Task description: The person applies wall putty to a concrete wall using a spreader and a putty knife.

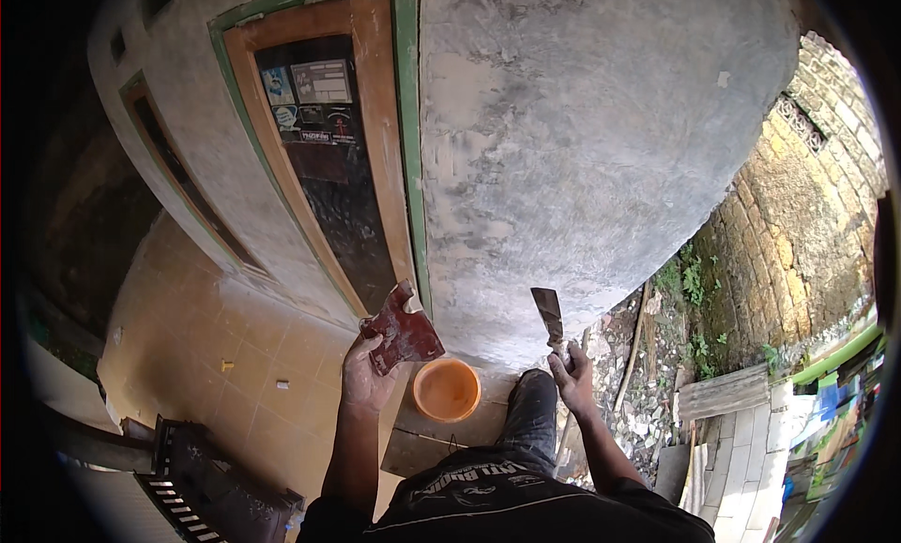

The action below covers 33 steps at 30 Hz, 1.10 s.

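Observation:
My left hand [362, 379] is closed on the lower left edge of a dark red, flat piece [405, 335] with a ragged top and whitish smears; I cannot tell its material. In my right hand [574, 379] is a putty knife [547, 308], its wide dark blade tilted up toward the wall and its handle inside my fingers. The blade looks apart from the wall. Between my hands, lower down, an orange bucket [448, 390] stands on the floor, with a little orange-toned inside showing. Ahead rises a grey wall [582, 149] with paler patches near the door frame.
A wooden door [375, 139] with a dark stickered panel and green frame [410, 121] adjoins the wall. Tan floor tiles [253, 355] spread left, with a dark bench [216, 487] at lower left. Rubble [648, 393] and a stick [635, 346] lie right, below a stone wall [788, 233].

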Tool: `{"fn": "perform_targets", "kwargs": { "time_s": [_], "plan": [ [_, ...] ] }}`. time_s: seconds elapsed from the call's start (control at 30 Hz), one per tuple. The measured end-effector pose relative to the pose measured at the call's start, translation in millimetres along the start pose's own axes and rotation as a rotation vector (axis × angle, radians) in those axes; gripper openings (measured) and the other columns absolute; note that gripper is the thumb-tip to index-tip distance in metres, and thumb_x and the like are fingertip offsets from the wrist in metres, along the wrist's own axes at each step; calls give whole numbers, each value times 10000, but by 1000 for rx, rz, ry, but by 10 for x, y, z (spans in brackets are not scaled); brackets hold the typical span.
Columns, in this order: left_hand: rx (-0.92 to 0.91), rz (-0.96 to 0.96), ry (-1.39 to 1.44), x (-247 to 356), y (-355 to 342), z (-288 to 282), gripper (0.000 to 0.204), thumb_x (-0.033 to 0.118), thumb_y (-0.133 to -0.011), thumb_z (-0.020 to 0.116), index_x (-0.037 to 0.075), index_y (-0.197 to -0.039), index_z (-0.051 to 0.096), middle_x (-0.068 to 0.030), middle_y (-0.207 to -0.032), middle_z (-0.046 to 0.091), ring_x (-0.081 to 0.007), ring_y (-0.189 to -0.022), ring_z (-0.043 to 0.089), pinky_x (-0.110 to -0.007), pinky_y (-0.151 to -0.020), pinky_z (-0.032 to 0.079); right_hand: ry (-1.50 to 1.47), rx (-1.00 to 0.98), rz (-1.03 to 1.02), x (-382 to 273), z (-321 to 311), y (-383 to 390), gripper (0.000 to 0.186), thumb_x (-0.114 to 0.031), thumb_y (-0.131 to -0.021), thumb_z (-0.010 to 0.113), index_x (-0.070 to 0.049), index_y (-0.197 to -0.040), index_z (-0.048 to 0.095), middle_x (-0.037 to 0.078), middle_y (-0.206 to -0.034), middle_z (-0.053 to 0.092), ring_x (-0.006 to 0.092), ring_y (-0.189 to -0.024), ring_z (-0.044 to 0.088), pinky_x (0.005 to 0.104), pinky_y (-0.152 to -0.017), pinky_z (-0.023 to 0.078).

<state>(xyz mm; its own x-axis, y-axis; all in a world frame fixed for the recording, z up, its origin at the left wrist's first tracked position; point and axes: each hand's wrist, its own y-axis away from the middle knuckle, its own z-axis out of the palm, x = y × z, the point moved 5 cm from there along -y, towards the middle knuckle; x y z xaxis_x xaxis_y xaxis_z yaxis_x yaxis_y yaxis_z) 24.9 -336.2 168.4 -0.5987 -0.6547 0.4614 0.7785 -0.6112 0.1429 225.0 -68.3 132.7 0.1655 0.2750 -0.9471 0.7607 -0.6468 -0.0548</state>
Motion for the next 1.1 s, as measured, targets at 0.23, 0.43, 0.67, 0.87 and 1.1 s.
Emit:
{"fn": "perform_targets", "kwargs": {
  "time_s": [0.23,0.43,0.67,0.87,1.1],
  "plan": [
    [16,204,51,277,-614,227,299,22,-882,518,42,-1180,502,-118,-1209,569,-251,-1144,540,-408,-1014,425,357,319,-686,-898,-744,-1130,225,-31,-810,640,13,-1010,547,124,-754,570,182,-586,551,287,-530,431],
    [-134,402,44,560,-1101,947,283,58,-896,524,44,-1178,505,-102,-1197,571,-244,-1126,542,-402,-1006,416,492,351,-993,-1322,-1766,-2223,270,-28,-857,565,24,-1103,467,205,-915,601,333,-794,638,368,-683,498],
    [-104,922,-321,1034,-1611,1923,263,75,-913,534,-18,-1158,540,-80,-1129,575,-156,-1031,554,-307,-919,431,176,284,-1093,-2009,-1801,-2479,238,-145,-934,504,33,-1091,483,56,-695,539,89,-514,511,242,-451,410],
    [195,1399,-1000,1258,-1818,2529,217,90,-943,456,-52,-1075,552,-145,-924,634,-209,-822,612,-323,-773,452,-11,267,-1226,-1922,-1873,-2502,325,-277,-945,494,45,-989,468,68,-707,476,100,-514,466,228,-396,389],
    [238,1411,-1175,1051,-1856,2867,221,3,-890,435,-119,-1050,527,-319,-955,596,-464,-919,572,-448,-774,448,6,414,-1397,-1808,-1934,-2501,372,-244,-927,511,-50,-630,396,61,-614,419,167,-549,436,265,-425,351]
  ]
}}
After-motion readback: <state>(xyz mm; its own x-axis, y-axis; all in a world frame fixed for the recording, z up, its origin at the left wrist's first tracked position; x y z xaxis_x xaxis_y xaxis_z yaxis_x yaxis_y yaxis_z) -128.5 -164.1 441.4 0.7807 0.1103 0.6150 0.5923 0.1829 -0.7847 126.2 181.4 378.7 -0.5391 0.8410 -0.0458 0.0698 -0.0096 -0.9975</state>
